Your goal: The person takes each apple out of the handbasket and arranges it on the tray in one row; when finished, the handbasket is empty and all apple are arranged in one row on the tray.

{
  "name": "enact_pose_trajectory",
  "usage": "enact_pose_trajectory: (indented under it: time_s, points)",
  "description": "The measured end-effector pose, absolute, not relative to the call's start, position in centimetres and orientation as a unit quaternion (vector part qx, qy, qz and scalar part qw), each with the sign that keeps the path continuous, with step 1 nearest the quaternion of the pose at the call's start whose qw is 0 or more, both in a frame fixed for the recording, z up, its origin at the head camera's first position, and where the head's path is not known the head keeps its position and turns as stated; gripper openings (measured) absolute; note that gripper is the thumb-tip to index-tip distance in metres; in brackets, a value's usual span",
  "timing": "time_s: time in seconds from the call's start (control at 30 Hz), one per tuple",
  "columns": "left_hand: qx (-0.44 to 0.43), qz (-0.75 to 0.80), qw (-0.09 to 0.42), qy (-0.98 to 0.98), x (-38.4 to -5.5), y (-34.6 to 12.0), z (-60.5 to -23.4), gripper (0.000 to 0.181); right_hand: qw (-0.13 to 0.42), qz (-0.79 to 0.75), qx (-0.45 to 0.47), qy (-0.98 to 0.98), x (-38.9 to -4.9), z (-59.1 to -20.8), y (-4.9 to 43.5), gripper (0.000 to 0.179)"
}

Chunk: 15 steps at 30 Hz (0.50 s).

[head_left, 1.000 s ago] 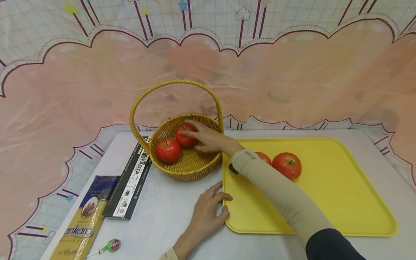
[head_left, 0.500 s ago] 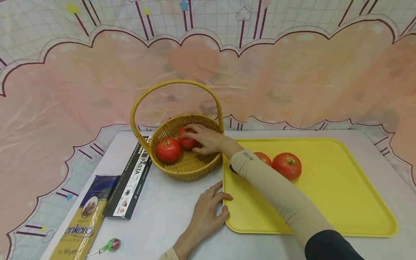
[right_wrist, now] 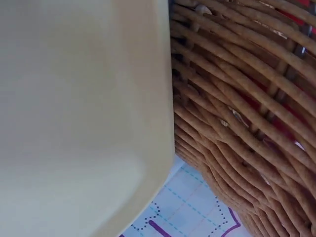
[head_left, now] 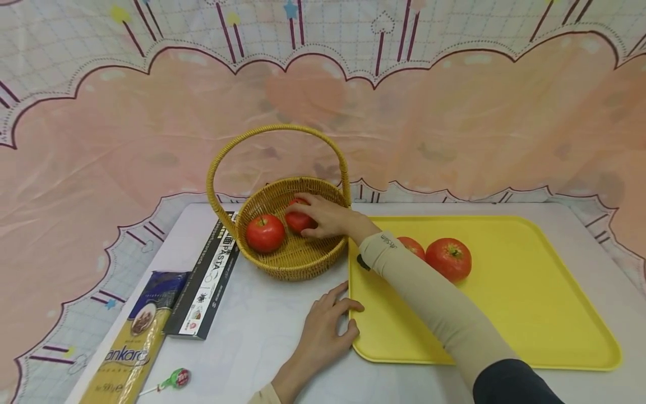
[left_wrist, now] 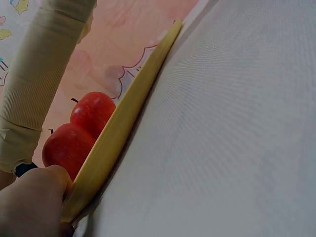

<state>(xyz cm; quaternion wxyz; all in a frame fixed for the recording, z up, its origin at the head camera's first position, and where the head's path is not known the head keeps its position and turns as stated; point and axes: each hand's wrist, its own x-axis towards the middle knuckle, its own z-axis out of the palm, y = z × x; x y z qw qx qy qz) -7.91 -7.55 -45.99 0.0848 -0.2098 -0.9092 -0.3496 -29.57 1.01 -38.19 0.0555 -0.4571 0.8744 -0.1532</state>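
Note:
My right hand (head_left: pixel 328 216) reaches into a yellow wicker basket (head_left: pixel 290 272) and curls its fingers round a red apple (head_left: pixel 298 217), covering much of it. Beside it in the basket lies another red apple (head_left: pixel 265 233). My left hand (head_left: pixel 325 331) grips the left rim of a yellow tray (head_left: pixel 510 314), and in the left wrist view the hand (left_wrist: pixel 34 200) shows at the tray's edge. Two red apples sit together on the tray: one whole apple (head_left: pixel 449 260) and one apple (head_left: pixel 413 246) partly hidden by my right sleeve. The right wrist view shows basket weave (right_wrist: pixel 237 98), no fingers.
Left of the basket lies a black and white pasta box (head_left: pixel 204 286), with a yellow and blue pasta packet (head_left: pixel 133 342) next to it. A green and red lollipop (head_left: pixel 176 379) rests near the front. The basket's tall handle (head_left: pixel 277 128) arches over its opening.
My right fingers have closed round the apple in the basket. That apple has shifted slightly right, away from the other one. My left hand has stayed on the tray rim.

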Motion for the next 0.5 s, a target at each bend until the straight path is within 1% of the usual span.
enact_pose_trajectory:
  time_s: [0.13,0.23,0.5]
  points:
    - [-0.211,-0.346,0.092,-0.910,-8.02,-7.57,-45.92,0.025,0.049,-0.148,-0.463,0.872,-29.60,-37.95,1.03,0.056]
    - [-0.214,-0.345,0.097,-0.909,-8.06,-7.58,-45.95,0.025,0.055,-0.133,-0.463,0.875,-29.52,-37.78,1.08,0.056]
    - [-0.210,-0.349,0.088,-0.909,-8.00,-7.52,-46.11,0.025,0.114,-0.115,-0.441,0.883,-29.21,-37.42,1.03,0.059]
